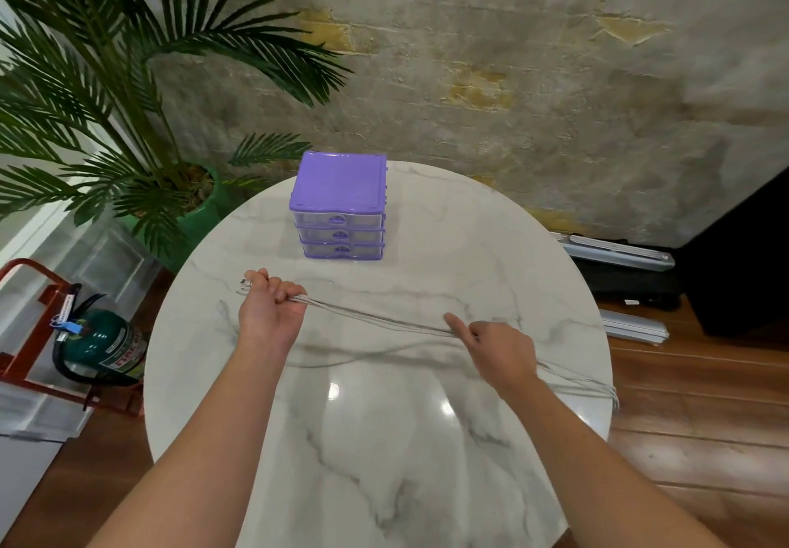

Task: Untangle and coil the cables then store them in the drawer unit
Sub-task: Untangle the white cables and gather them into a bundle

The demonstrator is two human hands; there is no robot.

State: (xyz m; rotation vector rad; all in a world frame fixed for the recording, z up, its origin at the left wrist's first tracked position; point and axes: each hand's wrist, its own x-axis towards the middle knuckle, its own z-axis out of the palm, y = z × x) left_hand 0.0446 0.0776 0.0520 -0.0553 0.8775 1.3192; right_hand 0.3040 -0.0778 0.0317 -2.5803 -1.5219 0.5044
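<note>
Grey-white cables run as a thin bundle across the marble desk, their long axis going left to right and dropping a little toward the right. The left hand is clenched round one end of the bundle, plugs poking out past the fist on its left. The right hand pinches the strands farther along, forefinger stretched out over them. Beyond that hand the slack trails to the desk's right edge and bends back in a loop there. So the loose length lies to the right, nearer the right hand, which I judge should gather it toward the left. The strands look slim, limp and roughly parallel between the hands. The purple drawers stand shut at the desk's far side, well apart from the cables.
</note>
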